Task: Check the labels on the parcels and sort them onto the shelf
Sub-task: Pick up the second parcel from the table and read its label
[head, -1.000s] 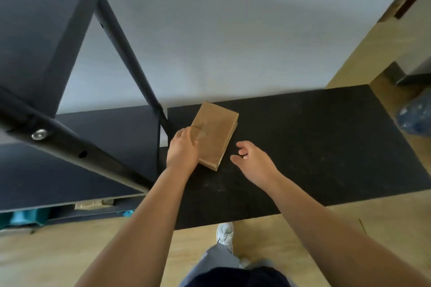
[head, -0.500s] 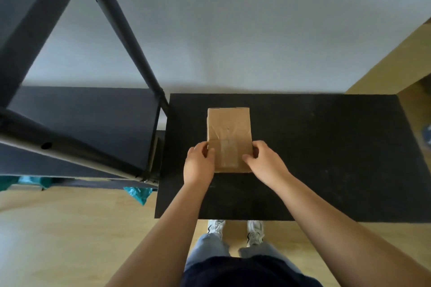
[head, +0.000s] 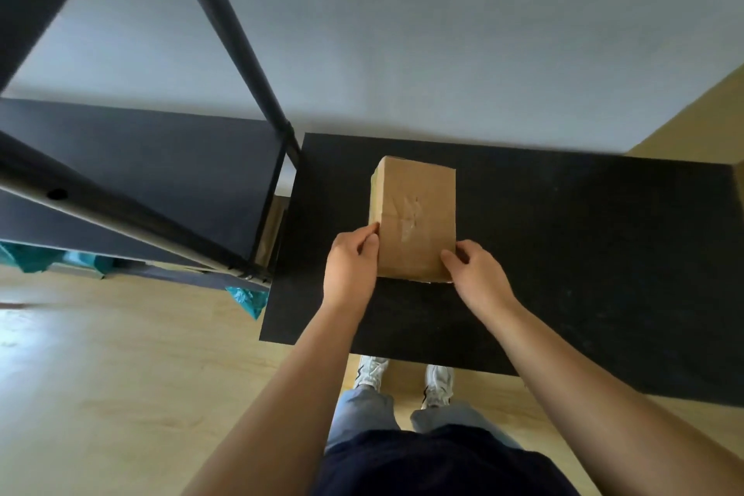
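Observation:
A brown cardboard parcel [head: 414,213] with clear tape across its top lies on the black table [head: 583,254]. My left hand [head: 351,268] grips its near left edge and my right hand [head: 477,276] grips its near right corner. No printed label shows on the upper face. The black metal shelf [head: 153,157] stands just left of the table, with one bare board at about table height.
A slanted black shelf post [head: 237,40] crosses the upper left. Teal bags [head: 245,298] and a cardboard piece [head: 269,230] sit low in the shelf. Light wooden floor lies below, a white wall behind. My shoes stand at the table's front edge.
The parcel was turned from a slant beside the shelf post to square with the table. My right hand closed on it, and both hands now hold its near end.

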A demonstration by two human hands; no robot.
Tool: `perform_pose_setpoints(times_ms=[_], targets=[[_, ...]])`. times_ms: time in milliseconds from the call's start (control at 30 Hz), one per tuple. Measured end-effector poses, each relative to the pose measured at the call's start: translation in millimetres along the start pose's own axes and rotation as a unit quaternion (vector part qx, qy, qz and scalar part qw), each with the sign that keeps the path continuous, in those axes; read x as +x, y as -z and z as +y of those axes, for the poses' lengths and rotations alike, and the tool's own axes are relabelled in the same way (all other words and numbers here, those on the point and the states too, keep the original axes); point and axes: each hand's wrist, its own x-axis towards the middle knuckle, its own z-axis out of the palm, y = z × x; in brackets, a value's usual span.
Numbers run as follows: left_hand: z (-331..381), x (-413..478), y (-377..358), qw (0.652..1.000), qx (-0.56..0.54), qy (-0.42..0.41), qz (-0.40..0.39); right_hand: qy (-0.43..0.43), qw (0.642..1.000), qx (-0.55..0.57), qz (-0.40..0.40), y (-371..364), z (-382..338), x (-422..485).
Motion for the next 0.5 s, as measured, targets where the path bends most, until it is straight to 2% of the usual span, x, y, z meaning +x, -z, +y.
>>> perform_pose_setpoints(times_ms=[167,333,500], targets=[[8.3,-4.0,-11.9,0.998,-0.001,-0.065,-0.023,-0.018,0.999,0.031,0.011,18.8,16.9,2.1],[21.4,-3.3,-27.1,0.996,-0.027,-0.031,-0.074,0.032,0.992,0.051,0.110,33.0,25.0,-0.5],[30.6,-5.2,-39.0,0.995,-0.025,-0.039,-0.086,0.054,0.988,0.089,0.112,33.4,20.0,-6.3]])
